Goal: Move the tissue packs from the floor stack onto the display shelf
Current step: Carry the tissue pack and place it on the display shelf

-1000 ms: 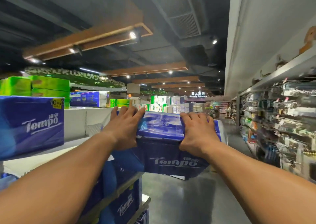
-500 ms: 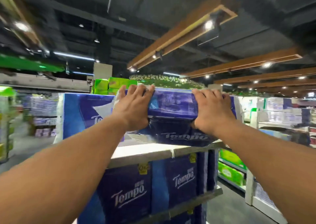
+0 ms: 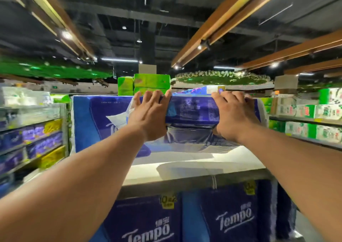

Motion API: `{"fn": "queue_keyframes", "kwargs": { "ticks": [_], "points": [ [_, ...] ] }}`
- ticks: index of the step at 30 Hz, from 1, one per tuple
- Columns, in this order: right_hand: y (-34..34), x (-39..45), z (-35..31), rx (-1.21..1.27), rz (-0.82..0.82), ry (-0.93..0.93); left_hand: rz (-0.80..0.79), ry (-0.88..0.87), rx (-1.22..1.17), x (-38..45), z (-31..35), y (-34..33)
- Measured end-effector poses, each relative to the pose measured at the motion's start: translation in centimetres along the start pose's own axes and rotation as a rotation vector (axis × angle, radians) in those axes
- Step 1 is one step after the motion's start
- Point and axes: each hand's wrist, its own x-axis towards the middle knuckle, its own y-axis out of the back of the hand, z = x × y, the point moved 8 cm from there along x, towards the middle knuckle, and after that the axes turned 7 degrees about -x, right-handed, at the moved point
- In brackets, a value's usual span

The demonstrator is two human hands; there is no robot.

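The person holds a blue Tempo tissue pack (image 3: 192, 110) between both hands, just above the white top of the display shelf (image 3: 194, 166). The left hand (image 3: 148, 116) clasps its left end with fingers hooked over the top edge, and the right hand (image 3: 235, 116) grips the right end the same way. The pack's underside looks close to the shelf, whether touching I cannot tell. Its slack plastic wrap could slip in the grip, or the pack could tip off the front lip if let go too near it. A large blue pack (image 3: 96, 123) stands hard against the left, so there is little slack that way; bare shelf lies open in front and to the right.
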Motion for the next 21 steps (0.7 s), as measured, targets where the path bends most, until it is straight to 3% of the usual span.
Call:
{"fn": "queue_keyframes", "kwargs": {
  "ticks": [17, 21],
  "points": [
    [-20.7, 16.2, 4.3, 0.28, -0.26, 0.149, -0.226, 0.26, 0.1, 12.8, -2.0, -16.7],
    [-23.4, 20.3, 3.6, 0.18, -0.249, 0.136, -0.341, 0.286, 0.122, 16.4, -3.5, -19.0]
  ]
}}
